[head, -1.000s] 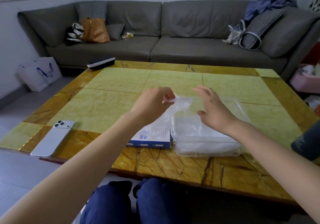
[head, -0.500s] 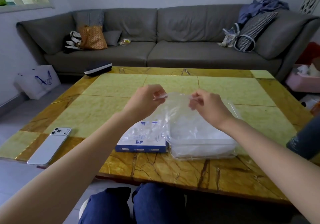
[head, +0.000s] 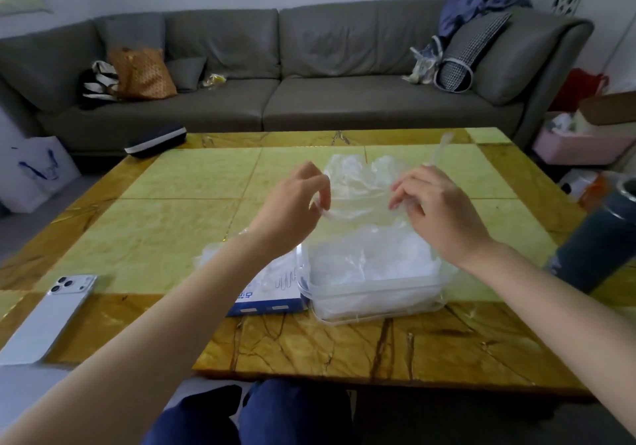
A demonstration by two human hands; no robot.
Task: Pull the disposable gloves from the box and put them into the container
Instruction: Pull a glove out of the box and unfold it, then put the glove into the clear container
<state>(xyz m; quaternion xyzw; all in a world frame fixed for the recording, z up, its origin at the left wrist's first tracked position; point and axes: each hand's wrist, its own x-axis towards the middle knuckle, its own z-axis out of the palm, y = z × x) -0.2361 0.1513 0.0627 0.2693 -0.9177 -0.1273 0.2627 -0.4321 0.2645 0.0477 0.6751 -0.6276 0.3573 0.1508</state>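
Glove, thin clear plastic, is held in the air over the far half of the container, stretched between both hands with its finger end upward; one plastic finger sticks up above the right hand.

Left hand: thumb and forefinger pinch the glove's left edge; the other fingers are curled loosely beneath.

Right hand: fingers curled inward, tips gripping the glove's right edge. Which fingers make contact cannot be told; the film blurs there.

Container: clear, rectangular, standing on the table toward its near edge. It holds a loose heap of crumpled clear gloves that rises to about the rim.

Box: white with blue trim, lying flat, its right end touching or just beside the container's left wall. The left forearm crosses over it and hides much of the top. Clear film shows at its left end.

Other items: white phone, face down, at the table's near left corner. Dark cylindrical bottle at the right edge. Dark case at the far left corner. Grey sofa behind the table, carrying an orange bag and a checked cushion.
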